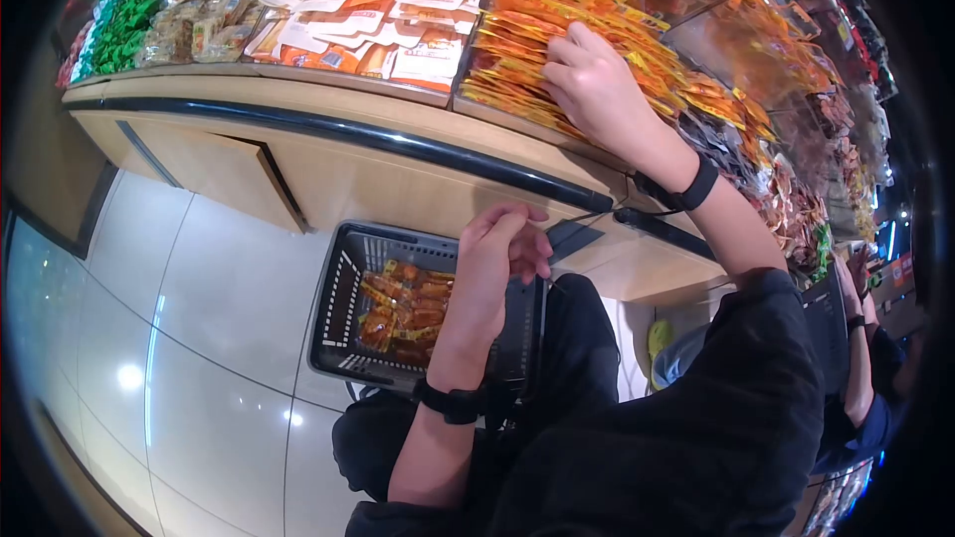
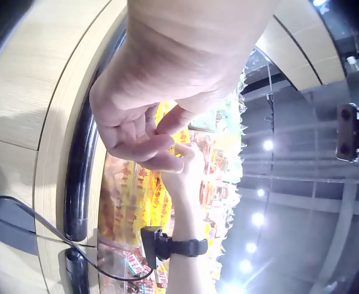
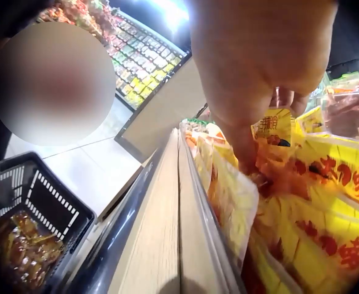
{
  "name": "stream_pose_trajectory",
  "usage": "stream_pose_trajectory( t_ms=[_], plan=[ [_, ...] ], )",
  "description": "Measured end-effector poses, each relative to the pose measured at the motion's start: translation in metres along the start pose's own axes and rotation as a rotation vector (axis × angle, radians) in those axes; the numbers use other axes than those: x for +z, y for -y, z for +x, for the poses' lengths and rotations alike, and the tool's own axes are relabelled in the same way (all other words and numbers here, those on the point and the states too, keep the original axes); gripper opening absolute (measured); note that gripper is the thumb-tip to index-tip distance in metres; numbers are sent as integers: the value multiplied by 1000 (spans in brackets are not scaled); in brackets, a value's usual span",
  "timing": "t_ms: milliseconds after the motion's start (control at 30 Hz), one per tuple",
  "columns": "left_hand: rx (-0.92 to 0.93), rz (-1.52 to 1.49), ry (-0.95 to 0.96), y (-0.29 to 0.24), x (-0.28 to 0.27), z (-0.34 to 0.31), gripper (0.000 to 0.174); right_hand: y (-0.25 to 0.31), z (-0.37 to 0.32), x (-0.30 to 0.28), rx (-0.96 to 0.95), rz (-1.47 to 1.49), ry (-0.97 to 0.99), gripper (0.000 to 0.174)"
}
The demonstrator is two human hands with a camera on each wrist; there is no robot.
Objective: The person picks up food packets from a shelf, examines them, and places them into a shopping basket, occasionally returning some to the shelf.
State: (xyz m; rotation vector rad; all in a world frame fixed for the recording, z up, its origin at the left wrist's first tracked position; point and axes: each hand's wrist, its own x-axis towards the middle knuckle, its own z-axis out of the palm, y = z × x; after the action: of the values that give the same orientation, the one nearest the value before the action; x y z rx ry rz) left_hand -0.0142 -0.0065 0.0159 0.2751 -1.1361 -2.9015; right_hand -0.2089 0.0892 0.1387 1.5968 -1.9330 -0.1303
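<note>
In the head view my right hand (image 1: 597,85) is over a bin of orange-and-yellow snack packets (image 1: 517,40), its fingers bent down among them. From the right wrist a yellow packet (image 3: 274,130) with red lettering shows between the thumb and fingers, which pinch it; the fingertips are partly hidden. My left hand (image 1: 502,249) hangs above a dark shopping basket (image 1: 338,259), its fingers loosely curled around nothing. Inside the basket lie several shiny packets (image 1: 403,313) with orange-brown contents. The left wrist view has the left hand (image 2: 143,122) large in front of the snack bins.
White-and-orange packets (image 1: 368,20) fill the neighbouring bin. A black rail (image 1: 378,144) runs along the wooden counter front (image 1: 328,184). A thin cable (image 2: 38,220) hangs near the rail. Another person's arm (image 1: 856,358) shows at the right. White floor tiles (image 1: 229,308) lie left of the basket.
</note>
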Motion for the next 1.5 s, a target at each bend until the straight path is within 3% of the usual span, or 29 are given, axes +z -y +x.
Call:
stream_pose_trajectory(
  t_ms=[133,300,533,867,967,1033,1100,1133,1167,1200,1233,1267,1300,1367,1400,1433,1467,1500],
  plan=[
    [14,-5,-8,0,-1,-1,22,3,6,14,69,-66,25,8],
    [30,-5,-30,0,-4,1,23,-4,11,23,-13,-124,-74,9],
    [65,-34,-33,2,-9,5,22,-11,23,29,-84,-96,58,7],
    [78,26,-31,6,1,-3,22,-8,16,25,-70,-132,83,8],
    [67,151,391,3,4,-15,15,19,0,-17,-34,-47,-144,28],
    [30,143,732,-5,9,-29,14,57,-23,-34,86,45,-273,21],
    [-9,171,1067,-12,10,-34,15,103,-61,-21,253,398,-360,14],
    [-23,153,1185,-8,13,-35,16,135,-82,1,468,570,-328,10],
    [-86,109,1216,-3,14,-38,15,166,-97,25,540,676,-212,9],
    [-92,90,1189,2,15,-38,15,189,-126,66,716,904,62,17],
    [-59,112,1166,5,17,-37,15,207,-149,107,755,1125,339,33],
    [-21,137,1147,8,19,-36,15,232,-171,150,685,1152,512,51],
    [41,203,1074,8,20,-35,14,258,-197,203,749,1306,648,64],
    [27,110,976,26,22,-31,9,302,-221,294,543,1051,831,84],
    [14,23,889,34,21,-30,7,313,-209,303,534,1057,839,84],
    [136,117,884,35,19,-27,21,327,-200,309,482,882,910,94],
    [134,108,870,40,20,-27,21,338,-195,313,426,706,975,104],
    [218,156,820,48,24,-27,25,345,-196,323,417,711,984,104]
  ],
)
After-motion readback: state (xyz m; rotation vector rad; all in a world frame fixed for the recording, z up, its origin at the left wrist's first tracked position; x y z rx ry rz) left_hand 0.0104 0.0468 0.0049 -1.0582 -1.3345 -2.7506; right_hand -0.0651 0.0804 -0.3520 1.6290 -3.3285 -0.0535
